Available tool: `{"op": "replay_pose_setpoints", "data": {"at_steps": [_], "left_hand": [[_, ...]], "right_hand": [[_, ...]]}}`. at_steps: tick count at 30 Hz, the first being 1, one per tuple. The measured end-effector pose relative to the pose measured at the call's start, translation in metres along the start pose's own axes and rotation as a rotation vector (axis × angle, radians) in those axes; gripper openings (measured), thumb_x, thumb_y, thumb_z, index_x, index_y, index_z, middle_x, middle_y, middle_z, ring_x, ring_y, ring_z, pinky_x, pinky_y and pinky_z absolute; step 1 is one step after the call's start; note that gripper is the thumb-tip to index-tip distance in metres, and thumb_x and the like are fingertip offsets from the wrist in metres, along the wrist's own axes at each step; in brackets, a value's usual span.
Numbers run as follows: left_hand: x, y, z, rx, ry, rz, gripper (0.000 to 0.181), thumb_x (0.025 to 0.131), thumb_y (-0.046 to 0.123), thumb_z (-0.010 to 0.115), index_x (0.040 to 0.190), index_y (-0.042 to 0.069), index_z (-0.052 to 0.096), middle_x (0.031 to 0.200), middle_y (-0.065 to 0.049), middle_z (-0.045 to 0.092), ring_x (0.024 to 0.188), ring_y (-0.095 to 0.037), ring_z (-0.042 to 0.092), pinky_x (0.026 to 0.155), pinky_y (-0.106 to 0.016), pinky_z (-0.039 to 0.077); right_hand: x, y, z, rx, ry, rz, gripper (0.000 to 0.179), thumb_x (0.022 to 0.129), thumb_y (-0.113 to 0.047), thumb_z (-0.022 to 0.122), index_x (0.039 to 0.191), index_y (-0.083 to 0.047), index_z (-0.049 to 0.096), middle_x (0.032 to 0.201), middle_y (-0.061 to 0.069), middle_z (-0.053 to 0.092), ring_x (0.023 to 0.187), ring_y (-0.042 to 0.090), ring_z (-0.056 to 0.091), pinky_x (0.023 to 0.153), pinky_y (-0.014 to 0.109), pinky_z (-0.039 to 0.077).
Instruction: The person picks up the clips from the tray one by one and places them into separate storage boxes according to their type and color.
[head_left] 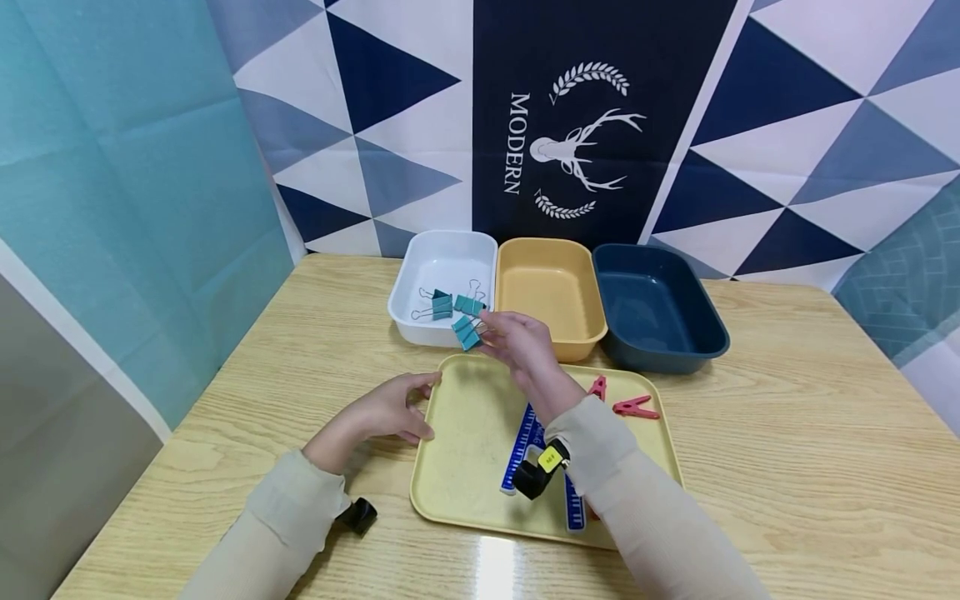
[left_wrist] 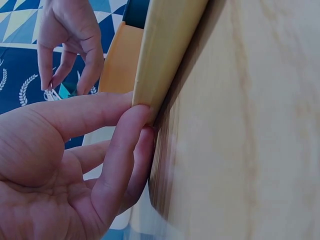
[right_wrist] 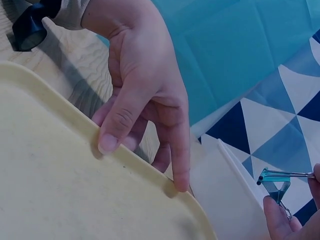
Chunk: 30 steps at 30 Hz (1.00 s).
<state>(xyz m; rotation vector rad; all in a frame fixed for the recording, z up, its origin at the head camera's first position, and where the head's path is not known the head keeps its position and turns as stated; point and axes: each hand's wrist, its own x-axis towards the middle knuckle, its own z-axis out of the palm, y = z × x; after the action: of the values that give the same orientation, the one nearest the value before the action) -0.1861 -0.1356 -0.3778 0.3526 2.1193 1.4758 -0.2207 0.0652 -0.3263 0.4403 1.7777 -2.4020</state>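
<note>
A teal binder clip (head_left: 467, 332) is pinched by its wire handles in my right hand (head_left: 521, 346), over the front rim of the white bin (head_left: 423, 333). In the right wrist view that clip (right_wrist: 275, 185) hangs between fingertips at the right edge. Two more teal binder clips (head_left: 442, 306) lie inside the white bin. My left hand (head_left: 386, 408) holds the left rim of the yellow tray (head_left: 465, 442), thumb and fingers about the edge (left_wrist: 150, 95). On the tray lie blue strips with white marks (head_left: 517, 450) and pink clothespins (head_left: 636, 407), partly hidden by my right arm.
A yellow-orange bin (head_left: 551, 292) and a dark blue bin (head_left: 660, 308) stand beside the white one along the back, against a patterned cloth (head_left: 405, 108). The wooden table (head_left: 795, 433) extends to both sides of the tray.
</note>
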Motion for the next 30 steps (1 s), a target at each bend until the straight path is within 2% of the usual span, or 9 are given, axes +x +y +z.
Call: {"op": "replay_pose_setpoints", "data": {"at_steps": [6, 11, 15, 30], "left_hand": [[0.0, 0.0, 0.0, -0.006, 0.006, -0.013, 0.084, 0.071, -0.018, 0.067, 0.144, -0.003, 0.027, 0.118, -0.019, 0.041, 0.071, -0.017, 0.061, 0.063, -0.035, 0.059], [0.0, 0.001, 0.001, -0.009, 0.009, -0.017, 0.084, 0.071, -0.018, 0.066, 0.144, -0.003, 0.027, 0.118, -0.019, 0.041, 0.072, -0.018, 0.062, 0.063, -0.035, 0.059], [0.0, 0.0, 0.001, 0.002, 0.014, -0.019, 0.084, 0.071, -0.017, 0.067, 0.144, -0.002, 0.028, 0.118, -0.019, 0.04, 0.07, -0.017, 0.061, 0.062, -0.035, 0.059], [0.001, 0.0, 0.0, 0.015, 0.015, -0.01, 0.084, 0.071, -0.016, 0.068, 0.144, -0.003, 0.028, 0.119, -0.018, 0.041, 0.07, -0.017, 0.06, 0.062, -0.034, 0.059]], "right_hand": [[0.004, 0.0, 0.001, -0.001, 0.017, 0.013, 0.013, 0.083, -0.012, 0.071, 0.091, -0.005, 0.065, 0.09, 0.009, 0.063, 0.085, 0.02, 0.059, 0.079, 0.03, 0.056], [0.007, 0.0, 0.004, 0.014, 0.023, 0.014, 0.018, 0.084, -0.012, 0.07, 0.097, -0.002, 0.064, 0.103, 0.014, 0.059, 0.089, 0.022, 0.058, 0.088, 0.036, 0.052], [0.009, 0.0, 0.008, 0.03, 0.035, 0.007, 0.018, 0.084, -0.011, 0.07, 0.097, -0.002, 0.064, 0.109, 0.018, 0.058, 0.088, 0.023, 0.059, 0.086, 0.035, 0.053], [0.01, 0.0, 0.016, 0.003, 0.063, -0.009, 0.017, 0.083, -0.011, 0.07, 0.096, -0.002, 0.065, 0.102, 0.013, 0.06, 0.077, 0.017, 0.059, 0.083, 0.029, 0.054]]}}
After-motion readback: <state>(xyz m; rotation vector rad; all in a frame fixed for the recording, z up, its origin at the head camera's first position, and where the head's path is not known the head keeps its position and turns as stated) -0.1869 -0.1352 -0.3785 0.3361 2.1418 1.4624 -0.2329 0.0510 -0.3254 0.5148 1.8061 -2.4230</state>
